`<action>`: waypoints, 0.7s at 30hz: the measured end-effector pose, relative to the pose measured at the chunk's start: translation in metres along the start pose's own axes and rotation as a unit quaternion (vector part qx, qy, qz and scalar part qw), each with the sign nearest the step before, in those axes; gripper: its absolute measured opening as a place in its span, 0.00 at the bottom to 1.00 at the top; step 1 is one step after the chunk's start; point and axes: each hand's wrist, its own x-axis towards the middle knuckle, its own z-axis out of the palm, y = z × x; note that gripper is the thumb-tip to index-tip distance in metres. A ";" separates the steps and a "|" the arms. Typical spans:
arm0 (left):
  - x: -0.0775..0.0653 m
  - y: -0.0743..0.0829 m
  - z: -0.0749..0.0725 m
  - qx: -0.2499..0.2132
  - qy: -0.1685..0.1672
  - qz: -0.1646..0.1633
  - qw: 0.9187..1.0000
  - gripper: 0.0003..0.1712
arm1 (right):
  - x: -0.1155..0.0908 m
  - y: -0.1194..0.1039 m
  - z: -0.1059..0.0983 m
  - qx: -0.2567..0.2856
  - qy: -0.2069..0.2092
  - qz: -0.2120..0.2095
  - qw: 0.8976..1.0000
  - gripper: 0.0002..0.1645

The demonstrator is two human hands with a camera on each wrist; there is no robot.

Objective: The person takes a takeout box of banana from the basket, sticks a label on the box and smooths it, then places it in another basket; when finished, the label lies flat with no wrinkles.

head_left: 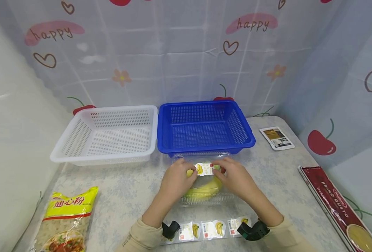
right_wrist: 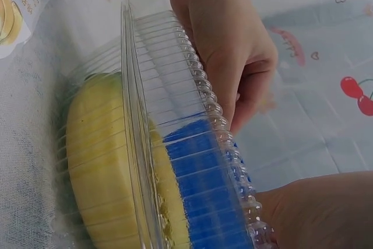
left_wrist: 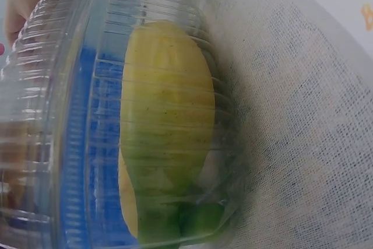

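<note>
A clear ribbed plastic box (head_left: 201,200) with its lid down holds yellow bananas (head_left: 205,189), greenish at one end in the left wrist view. Over the lid lies a white label (head_left: 207,169) with a banana picture. My left hand (head_left: 177,179) pinches the label's left end between thumb and fingers, while my right hand (head_left: 238,178) pinches its right end. In the right wrist view the left hand (right_wrist: 224,45) is close against the lid's top, the right hand (right_wrist: 326,211) opposite it. The label itself is hidden in both wrist views.
A strip of banana labels (head_left: 213,229) lies in front of the box. Behind stand a white basket (head_left: 110,159) and a blue basket (head_left: 205,148). A yellow-topped food bag (head_left: 67,217) lies left; a small white packet (head_left: 277,138) and a long red pack (head_left: 337,206) lie right.
</note>
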 end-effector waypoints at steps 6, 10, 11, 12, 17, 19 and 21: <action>-0.001 0.001 0.000 0.005 0.006 0.002 1.000 0.07 | 0.000 0.000 0.000 -0.003 -0.002 -0.001 1.000 0.17; -0.003 0.001 -0.001 -0.002 0.010 -0.009 1.000 0.05 | 0.001 0.000 -0.001 0.003 -0.007 0.004 1.000 0.17; -0.003 0.001 -0.001 -0.006 0.010 -0.012 1.000 0.05 | 0.001 0.000 -0.001 0.004 -0.008 0.004 1.000 0.17; -0.003 0.001 -0.001 -0.010 0.012 -0.015 1.000 0.05 | 0.001 0.000 -0.001 0.004 -0.008 0.004 1.000 0.17; -0.008 0.003 -0.006 -0.050 0.024 -0.027 0.998 0.05 | -0.001 -0.001 -0.004 0.010 -0.009 0.004 1.000 0.16; -0.011 0.003 -0.009 -0.064 0.034 -0.029 0.997 0.05 | -0.002 -0.002 -0.006 0.014 -0.008 0.006 1.000 0.16; -0.015 0.003 -0.012 -0.072 0.043 -0.026 0.996 0.06 | -0.003 -0.003 -0.009 0.018 -0.002 0.007 1.000 0.15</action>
